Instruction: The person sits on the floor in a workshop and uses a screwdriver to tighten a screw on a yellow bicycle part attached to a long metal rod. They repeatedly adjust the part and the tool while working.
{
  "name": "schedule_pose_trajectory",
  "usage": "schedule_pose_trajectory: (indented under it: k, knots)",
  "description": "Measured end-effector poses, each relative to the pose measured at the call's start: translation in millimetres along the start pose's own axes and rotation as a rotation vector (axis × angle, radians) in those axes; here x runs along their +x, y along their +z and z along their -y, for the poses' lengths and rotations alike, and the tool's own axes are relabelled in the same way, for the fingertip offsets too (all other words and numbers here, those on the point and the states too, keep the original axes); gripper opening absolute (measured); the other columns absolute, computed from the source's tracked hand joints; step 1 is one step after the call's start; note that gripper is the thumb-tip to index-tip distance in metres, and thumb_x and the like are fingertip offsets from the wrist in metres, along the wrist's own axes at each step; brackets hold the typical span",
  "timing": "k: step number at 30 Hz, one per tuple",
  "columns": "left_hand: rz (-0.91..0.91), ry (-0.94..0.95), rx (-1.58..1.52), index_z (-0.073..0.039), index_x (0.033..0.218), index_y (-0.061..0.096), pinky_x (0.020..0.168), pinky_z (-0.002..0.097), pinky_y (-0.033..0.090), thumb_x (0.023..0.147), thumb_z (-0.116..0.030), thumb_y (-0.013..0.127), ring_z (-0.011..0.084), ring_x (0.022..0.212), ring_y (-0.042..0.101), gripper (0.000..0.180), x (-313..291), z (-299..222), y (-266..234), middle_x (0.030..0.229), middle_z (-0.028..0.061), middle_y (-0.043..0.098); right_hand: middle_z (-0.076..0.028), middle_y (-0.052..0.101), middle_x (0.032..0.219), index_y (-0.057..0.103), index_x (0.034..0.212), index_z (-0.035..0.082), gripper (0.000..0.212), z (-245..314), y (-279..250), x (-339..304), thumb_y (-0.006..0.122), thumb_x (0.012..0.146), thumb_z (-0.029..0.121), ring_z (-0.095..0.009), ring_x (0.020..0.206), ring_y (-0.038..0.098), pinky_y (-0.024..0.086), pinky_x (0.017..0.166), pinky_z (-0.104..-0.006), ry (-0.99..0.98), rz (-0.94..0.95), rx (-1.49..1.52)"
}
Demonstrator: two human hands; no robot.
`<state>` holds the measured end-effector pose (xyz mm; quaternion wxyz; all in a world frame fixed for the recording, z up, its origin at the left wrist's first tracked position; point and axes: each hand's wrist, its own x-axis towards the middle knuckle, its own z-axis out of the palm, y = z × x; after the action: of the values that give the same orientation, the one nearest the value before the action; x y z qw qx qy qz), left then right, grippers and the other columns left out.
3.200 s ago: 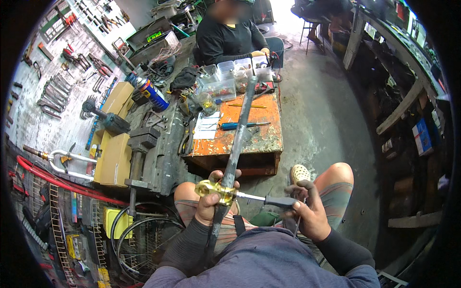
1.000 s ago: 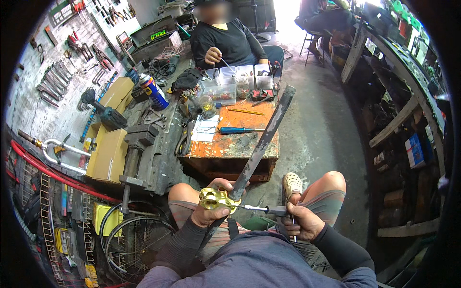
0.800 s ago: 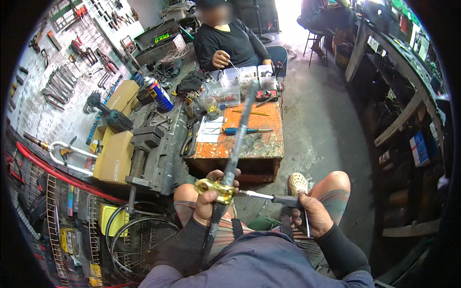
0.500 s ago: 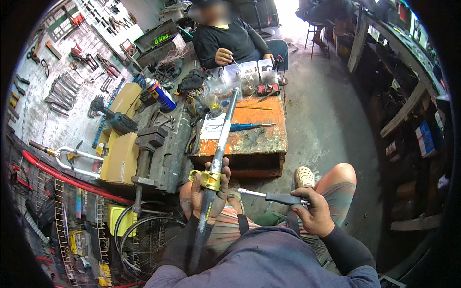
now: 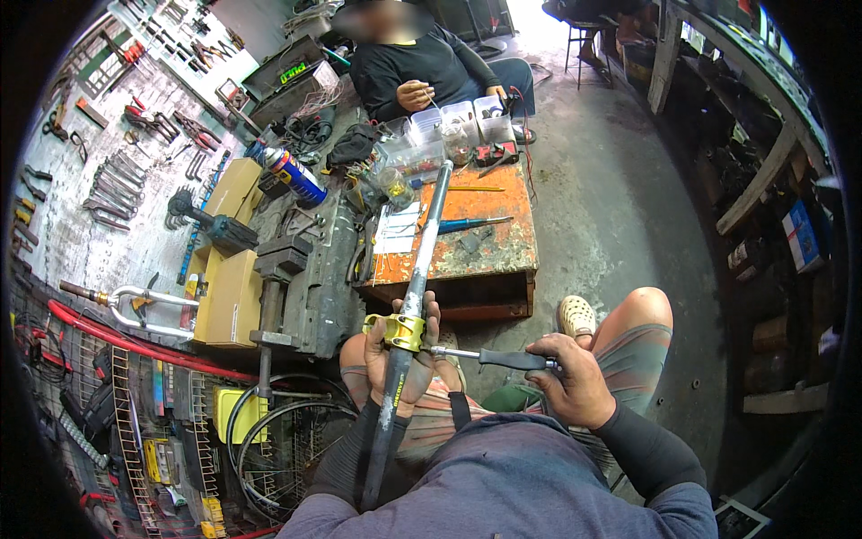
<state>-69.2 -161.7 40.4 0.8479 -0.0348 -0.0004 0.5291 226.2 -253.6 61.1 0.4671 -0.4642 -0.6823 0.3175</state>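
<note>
My left hand point(image 5: 402, 359) grips a long dark metal tube point(image 5: 420, 260) just behind a yellow clamp point(image 5: 400, 331) fitted around it. The tube runs from my lap up over the orange worktable point(image 5: 503, 247). My right hand point(image 5: 569, 382) holds the black handle of a screwdriver point(image 5: 489, 357), whose shaft points left and meets the side of the yellow clamp. Both forearms wear dark sleeves. My knees show below the tube.
Another person point(image 5: 422, 67) in black sits beyond the orange table, handling small parts above clear plastic boxes point(image 5: 449, 126). A bench vise point(image 5: 274, 274) and a blue spray can point(image 5: 292, 175) stand to the left. Tools hang on the left wall point(image 5: 108, 171). A bicycle wheel point(image 5: 278, 431) lies lower left.
The tube has swung from leaning right to pointing up and slightly left, toward the table's left side. My right hand stays on the screwdriver at the clamp. The far person's hand has lifted.
</note>
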Motion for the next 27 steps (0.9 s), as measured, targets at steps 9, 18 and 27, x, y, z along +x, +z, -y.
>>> schedule_pose_trajectory:
  k: [9, 18, 27]
  knots:
    - [0.040, 0.084, 0.309, -0.008, 0.140, 0.063, 0.126, 0.0530, 0.046, 0.101, -0.016, 0.073, 0.0436, 0.150, 0.048, 0.040, 5, 1, -6, 0.164, 0.0289, 0.043, -0.015, 0.074, 0.110, 0.072, 0.124, 0.005, 0.042, 2, -13, 7, 0.084, 0.083, 0.009, -0.033, 0.102, 0.072, 0.056, 0.099, -0.0462, -0.369, 0.045, -0.361]
    - [0.187, 0.056, 0.530, -0.014, 0.140, 0.063, 0.122, 0.0516, 0.050, 0.098, -0.014, 0.078, 0.0384, 0.142, 0.058, 0.045, 14, 3, -13, 0.160, 0.0282, 0.049, -0.014, 0.066, 0.104, 0.040, 0.147, 0.002, 0.039, -20, 27, -28, 0.055, 0.113, 0.014, -0.020, 0.069, 0.064, 0.060, 0.071, -0.0348, 0.719, -0.074, 0.837]
    - [0.187, -0.049, 0.452, -0.022, 0.144, 0.064, 0.113, 0.0636, 0.053, 0.096, -0.023, 0.075, 0.0381, 0.121, 0.073, 0.050, 14, 7, -28, 0.163, 0.0254, 0.048, -0.017, 0.067, 0.109, 0.056, 0.133, 0.009, 0.036, -46, 14, -41, 0.051, 0.115, 0.040, -0.027, 0.090, 0.068, 0.057, 0.081, -0.0408, 1.019, 0.104, 1.316]
